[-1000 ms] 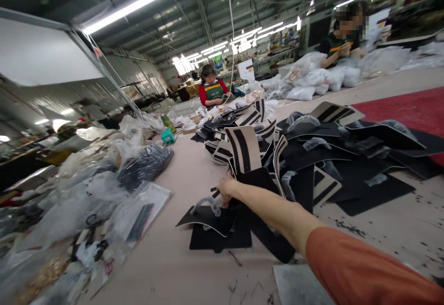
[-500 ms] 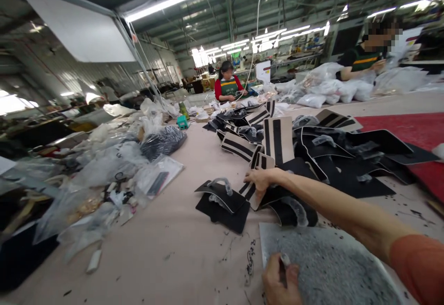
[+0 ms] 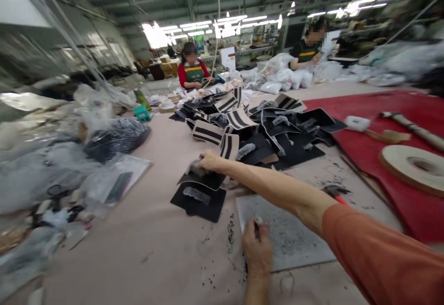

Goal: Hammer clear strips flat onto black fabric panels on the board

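My right hand (image 3: 211, 161) reaches across to a small stack of black panels and is closed on the plastic-wrapped handle (image 3: 194, 168) of the upper black panel (image 3: 204, 180); blur softens the fingertips. Under it lies a lower black panel (image 3: 211, 207), whose own wrapped handle (image 3: 196, 195) shows. My left hand (image 3: 257, 245) rests at the left side of a grey board (image 3: 294, 235), its fingers curled round something small and dark that I cannot make out. Beyond the hands, several striped panels (image 3: 207, 132) lie heaped with black panels (image 3: 294, 157).
Plastic bags (image 3: 31, 175) cover the left side. On a red sheet (image 3: 367, 106) at right lie a tape roll (image 3: 391, 166) and a rod (image 3: 412, 129). A red-handled tool (image 3: 338, 196) lies behind my right arm. Two people (image 3: 194, 74) work across the table.
The view has swung right. My right hand has moved from a striped panel to the small black stack. The panel with a wrapped handle behind the board has left that spot.
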Tool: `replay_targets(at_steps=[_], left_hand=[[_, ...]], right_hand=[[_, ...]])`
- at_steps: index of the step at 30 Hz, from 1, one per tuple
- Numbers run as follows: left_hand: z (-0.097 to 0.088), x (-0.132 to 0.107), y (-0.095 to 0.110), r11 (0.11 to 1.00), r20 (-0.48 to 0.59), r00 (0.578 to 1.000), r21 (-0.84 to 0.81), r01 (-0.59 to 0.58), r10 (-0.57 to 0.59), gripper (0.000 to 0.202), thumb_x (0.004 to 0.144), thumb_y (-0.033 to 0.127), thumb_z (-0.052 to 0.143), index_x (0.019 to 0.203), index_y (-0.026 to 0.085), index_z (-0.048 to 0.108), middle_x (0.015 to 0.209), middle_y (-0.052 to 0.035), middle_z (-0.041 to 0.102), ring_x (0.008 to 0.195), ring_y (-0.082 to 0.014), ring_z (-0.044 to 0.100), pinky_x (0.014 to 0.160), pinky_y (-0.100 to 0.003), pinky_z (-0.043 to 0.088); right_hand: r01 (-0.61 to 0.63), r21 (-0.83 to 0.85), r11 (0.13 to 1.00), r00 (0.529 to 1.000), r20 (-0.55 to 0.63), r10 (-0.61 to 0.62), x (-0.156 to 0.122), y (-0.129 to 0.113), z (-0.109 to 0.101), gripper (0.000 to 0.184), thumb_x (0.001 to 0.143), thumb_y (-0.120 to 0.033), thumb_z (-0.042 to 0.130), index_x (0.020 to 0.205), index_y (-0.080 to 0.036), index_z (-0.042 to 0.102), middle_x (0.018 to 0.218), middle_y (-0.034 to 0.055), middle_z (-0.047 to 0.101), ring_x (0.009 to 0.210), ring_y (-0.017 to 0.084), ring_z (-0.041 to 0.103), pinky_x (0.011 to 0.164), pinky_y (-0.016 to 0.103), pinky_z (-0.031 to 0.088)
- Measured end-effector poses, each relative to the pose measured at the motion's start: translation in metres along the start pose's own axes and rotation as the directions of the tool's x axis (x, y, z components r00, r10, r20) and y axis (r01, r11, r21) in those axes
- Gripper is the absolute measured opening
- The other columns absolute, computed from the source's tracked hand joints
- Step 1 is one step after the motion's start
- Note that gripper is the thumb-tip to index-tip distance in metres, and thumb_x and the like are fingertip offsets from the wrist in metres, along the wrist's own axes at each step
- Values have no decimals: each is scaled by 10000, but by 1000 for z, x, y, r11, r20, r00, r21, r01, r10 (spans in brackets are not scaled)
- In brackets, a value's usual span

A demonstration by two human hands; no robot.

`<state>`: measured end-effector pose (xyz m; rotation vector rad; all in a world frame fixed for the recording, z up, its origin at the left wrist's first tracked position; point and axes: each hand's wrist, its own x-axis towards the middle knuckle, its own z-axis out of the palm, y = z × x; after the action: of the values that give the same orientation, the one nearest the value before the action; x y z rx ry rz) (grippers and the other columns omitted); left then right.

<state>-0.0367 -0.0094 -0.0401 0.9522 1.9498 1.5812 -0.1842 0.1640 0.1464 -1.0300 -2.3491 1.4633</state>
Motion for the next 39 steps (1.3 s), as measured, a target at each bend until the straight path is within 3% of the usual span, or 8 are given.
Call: replay_targets(at_steps=[4,7,11,14,19,24,30,39], left_hand=[[-4,3,0,1000,23,1000,-8,9,-8,346,863,491,606,952,167,689,811,-98,752,743,-235,726,688,-301,562],[-6,6,0,1000,1,1000,4,-5,5,345,838,492,622,944,171,692,755,-76,745,689,-229,715,655,-297,556],[-9,8,5,996,-20,999,76,-40,42,323,828,477,619,921,179,704,735,-61,741,669,-221,698,637,-289,540],[-11,8,7,990,-44,997,130,-52,58,337,818,485,619,922,179,716,775,-76,755,712,-233,704,648,-292,533],[-16,10,6,987,-50,997,154,-44,52,383,800,534,629,878,172,724,797,-86,761,738,-238,702,687,-308,530],[-15,23,21,999,40,999,34,8,-10,386,810,528,662,900,158,727,846,-84,769,772,-214,711,736,-301,557],[30,33,46,985,237,971,-174,8,33,299,862,447,650,972,172,690,902,-64,769,825,-185,713,802,-295,561],[53,24,23,978,352,936,-201,56,19,345,913,491,588,1037,173,640,938,-80,778,872,-211,738,846,-342,576]], right_hand=[[73,15,997,982,-174,-70,-72,20,-79,228,863,-299,713,984,-111,670,740,-37,626,675,89,558,606,192,424],[142,120,983,923,-375,-88,-167,63,-100,406,879,-303,653,1248,-144,595,755,-30,655,663,117,589,610,227,456],[20,220,975,829,-549,106,-278,148,-54,474,906,-324,585,1358,-192,537,724,-21,654,674,150,597,656,281,487],[-70,324,943,804,-542,246,-320,202,-2,518,909,-351,553,1397,-184,509,708,-6,665,664,175,615,670,315,502],[-138,180,974,854,-476,209,-342,223,41,597,905,-332,533,1484,-198,472,769,28,713,699,214,667,703,335,510],[-198,60,978,884,-420,204,-344,216,30,618,880,-346,576,1475,-201,500,951,83,746,848,252,695,786,345,524],[-269,-8,963,899,-361,248,-333,222,21,709,916,-413,523,1524,-69,403,1088,206,728,1000,329,699,886,432,519],[-209,-100,973,926,-339,165,-328,229,20,628,953,-362,485,1471,-7,453,1223,259,676,1072,356,686,950,465,512]])
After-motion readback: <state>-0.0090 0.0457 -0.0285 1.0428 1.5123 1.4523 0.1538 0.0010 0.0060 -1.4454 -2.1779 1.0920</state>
